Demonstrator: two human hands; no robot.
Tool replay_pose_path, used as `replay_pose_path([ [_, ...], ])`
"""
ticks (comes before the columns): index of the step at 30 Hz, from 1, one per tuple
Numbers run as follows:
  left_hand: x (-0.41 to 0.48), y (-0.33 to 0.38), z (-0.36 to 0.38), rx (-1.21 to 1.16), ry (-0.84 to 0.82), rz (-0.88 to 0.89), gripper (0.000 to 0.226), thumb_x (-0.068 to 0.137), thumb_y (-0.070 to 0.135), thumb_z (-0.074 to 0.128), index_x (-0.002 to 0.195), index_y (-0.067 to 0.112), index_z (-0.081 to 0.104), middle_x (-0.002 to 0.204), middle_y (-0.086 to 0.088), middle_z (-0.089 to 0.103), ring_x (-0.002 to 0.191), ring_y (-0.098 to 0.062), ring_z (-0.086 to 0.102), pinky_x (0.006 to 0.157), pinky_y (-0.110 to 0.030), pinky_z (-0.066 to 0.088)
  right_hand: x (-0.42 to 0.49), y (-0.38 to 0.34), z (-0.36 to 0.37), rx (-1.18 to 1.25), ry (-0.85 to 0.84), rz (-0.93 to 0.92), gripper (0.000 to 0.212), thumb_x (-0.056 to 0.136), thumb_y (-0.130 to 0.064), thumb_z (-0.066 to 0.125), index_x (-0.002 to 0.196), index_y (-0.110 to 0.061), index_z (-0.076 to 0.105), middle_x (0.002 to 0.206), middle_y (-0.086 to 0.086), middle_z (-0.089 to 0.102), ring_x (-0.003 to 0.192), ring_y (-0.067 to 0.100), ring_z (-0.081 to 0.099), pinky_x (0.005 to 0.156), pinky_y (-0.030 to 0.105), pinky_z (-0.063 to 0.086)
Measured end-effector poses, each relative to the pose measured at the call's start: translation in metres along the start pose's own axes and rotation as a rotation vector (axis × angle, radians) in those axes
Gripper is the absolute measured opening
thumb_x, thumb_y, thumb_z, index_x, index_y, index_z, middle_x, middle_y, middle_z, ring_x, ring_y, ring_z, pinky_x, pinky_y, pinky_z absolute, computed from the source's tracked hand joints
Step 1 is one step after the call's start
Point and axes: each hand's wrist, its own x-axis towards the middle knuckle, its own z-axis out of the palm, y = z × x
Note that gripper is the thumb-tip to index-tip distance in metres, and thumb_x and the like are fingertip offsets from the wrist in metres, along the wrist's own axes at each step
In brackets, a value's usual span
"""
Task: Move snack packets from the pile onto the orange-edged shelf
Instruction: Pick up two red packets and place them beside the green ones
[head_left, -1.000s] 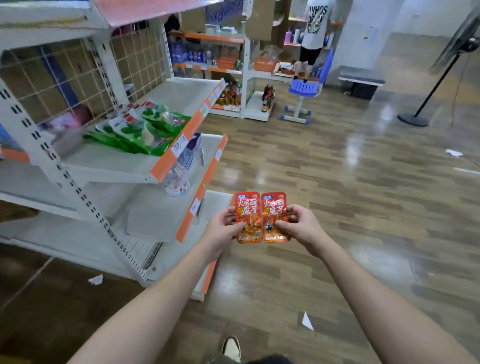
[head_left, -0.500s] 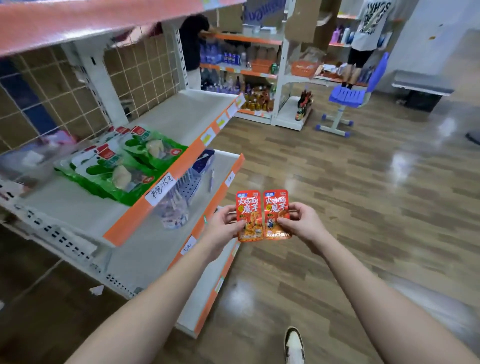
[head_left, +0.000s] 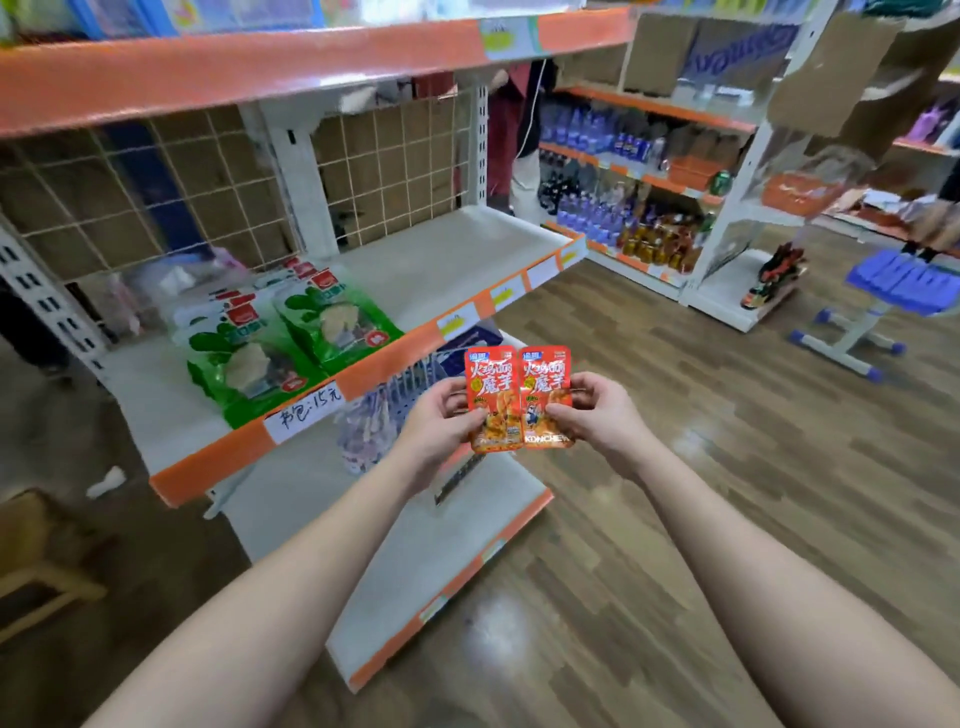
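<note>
Two small red-orange snack packets are held side by side in front of me. My left hand (head_left: 439, 421) pinches the left packet (head_left: 493, 387) at its lower left edge. My right hand (head_left: 597, 410) pinches the right packet (head_left: 546, 384) at its lower right edge. Both packets hover just in front of the orange-edged shelf (head_left: 415, 343), beside its front lip. On that white shelf lie several green snack bags (head_left: 280, 343) at the left; the rest of its surface to the right is bare.
An upper orange-edged shelf (head_left: 260, 78) overhangs at head height. Lower white shelves (head_left: 415, 571) jut out below my hands, with a bag of small items (head_left: 371, 421) there. Stocked drink shelves (head_left: 623, 208) and a blue chair (head_left: 893, 296) stand across the wooden floor. A wooden stool (head_left: 36, 566) sits at the left.
The view has risen and come closer to the shelving, so the shelf with the green bags now lies level with my hands. Both hands keep holding the two packets the same way.
</note>
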Motion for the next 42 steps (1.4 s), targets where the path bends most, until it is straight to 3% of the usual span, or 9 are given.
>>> replay_pose_path([
  [6, 0.046, 0.030, -0.027, 0.051, 0.164, 0.089, 0.041, 0.090, -0.007, 0.064, 0.126, 0.009, 0.054, 0.116, -0.012, 0.068, 0.107, -0.026, 0.066, 0.095, -0.046, 0.056, 0.078, -0.028, 0.020, 0.020, -0.119, -0.108, 0.026, 0.085, 0.000, 0.074, 0.105, -0.014, 0.065, 0.100, 0.017, 0.074, 0.087, 0.024, 0.072, 0.069, 0.031, 0.057],
  [11, 0.088, 0.061, -0.056, 0.108, 0.256, 0.095, 0.049, 0.089, 0.004, 0.071, 0.132, 0.013, 0.050, 0.131, -0.008, 0.062, 0.117, -0.024, 0.063, 0.100, -0.050, 0.053, 0.149, -0.052, 0.048, 0.020, -0.197, -0.113, 0.034, 0.086, -0.002, 0.075, 0.117, -0.005, 0.062, 0.104, 0.019, 0.073, 0.091, 0.027, 0.073, 0.074, 0.035, 0.060],
  [17, 0.130, 0.089, -0.073, 0.249, 0.445, 0.194, 0.072, 0.090, 0.007, 0.070, 0.146, 0.032, 0.031, 0.110, 0.009, 0.061, 0.104, -0.007, 0.061, 0.083, -0.023, 0.051, 0.223, -0.075, 0.075, 0.050, -0.245, -0.117, 0.037, 0.086, -0.008, 0.076, 0.119, -0.010, 0.061, 0.105, 0.012, 0.073, 0.093, 0.026, 0.072, 0.082, 0.041, 0.059],
  [20, 0.146, 0.097, -0.078, 0.386, 0.466, 0.191, 0.053, 0.093, 0.006, 0.066, 0.138, 0.027, 0.048, 0.124, 0.015, 0.056, 0.115, -0.004, 0.053, 0.093, -0.021, 0.044, 0.249, -0.080, 0.086, 0.022, -0.248, -0.133, 0.034, 0.087, -0.008, 0.076, 0.116, -0.012, 0.060, 0.104, 0.010, 0.073, 0.091, 0.023, 0.072, 0.073, 0.033, 0.059],
  [23, 0.166, 0.107, -0.084, 0.477, 0.492, 0.153, 0.047, 0.093, 0.009, 0.066, 0.134, 0.028, 0.054, 0.139, 0.012, 0.052, 0.118, -0.001, 0.045, 0.085, -0.012, 0.037, 0.279, -0.084, 0.095, -0.040, -0.239, -0.160, 0.035, 0.087, -0.004, 0.074, 0.118, -0.006, 0.060, 0.108, 0.013, 0.071, 0.095, 0.025, 0.071, 0.071, 0.031, 0.059],
  [28, 0.202, 0.111, -0.088, 0.507, 0.520, 0.069, 0.063, 0.086, 0.005, 0.072, 0.140, 0.027, 0.047, 0.140, 0.005, 0.052, 0.116, -0.006, 0.050, 0.082, -0.015, 0.041, 0.323, -0.091, 0.108, -0.107, -0.233, -0.220, 0.030, 0.085, 0.000, 0.073, 0.113, -0.004, 0.063, 0.107, 0.016, 0.070, 0.093, 0.028, 0.069, 0.069, 0.033, 0.058],
  [33, 0.235, 0.108, -0.086, 0.591, 0.576, -0.073, 0.071, 0.086, 0.005, 0.073, 0.146, 0.023, 0.040, 0.143, -0.002, 0.050, 0.132, -0.021, 0.049, 0.104, -0.034, 0.046, 0.364, -0.090, 0.118, -0.246, -0.337, -0.271, 0.032, 0.085, -0.006, 0.074, 0.116, -0.008, 0.064, 0.108, 0.010, 0.072, 0.097, 0.024, 0.069, 0.083, 0.042, 0.060],
  [36, 0.247, 0.108, -0.082, 0.627, 0.622, -0.130, 0.077, 0.082, 0.011, 0.079, 0.148, 0.022, 0.041, 0.145, -0.004, 0.049, 0.136, -0.024, 0.046, 0.110, -0.043, 0.044, 0.383, -0.093, 0.124, -0.294, -0.399, -0.286, 0.034, 0.088, -0.004, 0.070, 0.121, -0.006, 0.061, 0.110, 0.010, 0.071, 0.094, 0.018, 0.067, 0.081, 0.034, 0.058],
  [42, 0.256, 0.102, -0.080, 0.664, 0.723, -0.213, 0.061, 0.087, 0.016, 0.075, 0.141, 0.010, 0.047, 0.133, -0.008, 0.054, 0.126, -0.024, 0.052, 0.097, -0.026, 0.041, 0.407, -0.094, 0.139, -0.421, -0.503, -0.337, 0.037, 0.090, -0.020, 0.072, 0.124, -0.011, 0.059, 0.113, 0.002, 0.068, 0.104, 0.020, 0.065, 0.093, 0.041, 0.055],
])
